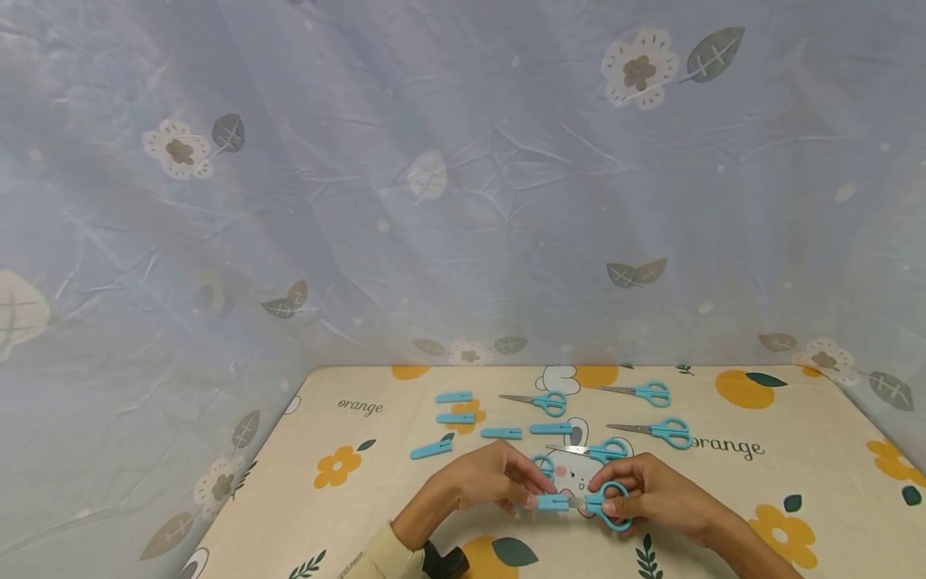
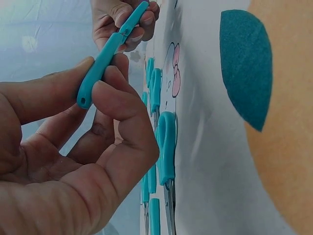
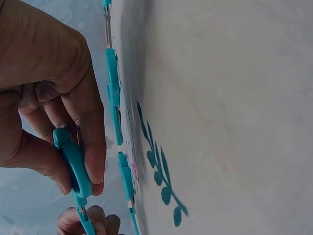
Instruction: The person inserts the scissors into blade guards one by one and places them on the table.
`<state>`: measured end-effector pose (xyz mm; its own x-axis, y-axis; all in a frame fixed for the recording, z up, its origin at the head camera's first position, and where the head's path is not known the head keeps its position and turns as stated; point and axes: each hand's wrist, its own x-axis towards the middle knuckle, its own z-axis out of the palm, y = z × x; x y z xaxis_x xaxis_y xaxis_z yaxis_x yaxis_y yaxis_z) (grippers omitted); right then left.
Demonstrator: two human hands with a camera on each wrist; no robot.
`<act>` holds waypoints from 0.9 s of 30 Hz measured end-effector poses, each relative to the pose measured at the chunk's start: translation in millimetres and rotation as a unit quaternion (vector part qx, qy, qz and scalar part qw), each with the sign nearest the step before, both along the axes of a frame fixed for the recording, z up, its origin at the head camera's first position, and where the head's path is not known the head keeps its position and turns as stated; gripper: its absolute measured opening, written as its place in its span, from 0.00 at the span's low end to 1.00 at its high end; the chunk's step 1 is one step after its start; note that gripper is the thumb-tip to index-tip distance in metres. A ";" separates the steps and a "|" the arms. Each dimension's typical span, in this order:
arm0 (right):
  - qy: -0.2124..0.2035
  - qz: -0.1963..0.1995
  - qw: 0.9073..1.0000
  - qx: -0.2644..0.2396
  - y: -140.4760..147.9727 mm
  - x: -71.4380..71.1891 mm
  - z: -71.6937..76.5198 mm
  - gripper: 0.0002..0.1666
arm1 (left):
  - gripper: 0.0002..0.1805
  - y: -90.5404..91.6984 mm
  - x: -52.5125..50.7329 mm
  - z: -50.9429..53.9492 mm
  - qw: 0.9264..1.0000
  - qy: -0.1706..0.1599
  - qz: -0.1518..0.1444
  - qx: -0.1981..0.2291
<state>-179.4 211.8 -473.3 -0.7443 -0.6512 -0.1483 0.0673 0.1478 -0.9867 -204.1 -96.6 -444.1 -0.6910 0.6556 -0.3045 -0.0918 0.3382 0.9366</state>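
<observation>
Head view's got a fruit-print table, then the left hand and right hand over it, each grip pinched closed, right on blue scissors, left on a smaller blue sheath (bit of blade showing between).

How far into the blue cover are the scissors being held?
Partly in: bare blade shows between the blue blade cover the left hand pinches and the scissors' handles the right hand holds.
</observation>
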 end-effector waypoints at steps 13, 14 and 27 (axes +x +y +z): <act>0.005 -0.025 1.000 0.015 -0.4 1.6 0.1 0.16 | 0.12 3.5 1.6 1.3 1.000 0.008 -0.003 0.005; 0.006 -0.029 0.999 0.017 -0.6 1.7 0.7 0.16 | 0.12 3.9 1.4 1.6 1.000 0.010 -0.002 0.005; 0.009 -0.047 0.999 0.018 -3.3 4.4 6.4 0.19 | 0.13 7.2 5.7 7.8 0.999 0.041 0.005 -0.007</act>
<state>-175.0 208.5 -466.9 -0.8046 -0.5728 -0.1563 0.0654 0.1761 -0.9822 -198.5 -89.5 -436.3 -0.7201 0.6449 -0.2560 -0.0179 0.3516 0.9360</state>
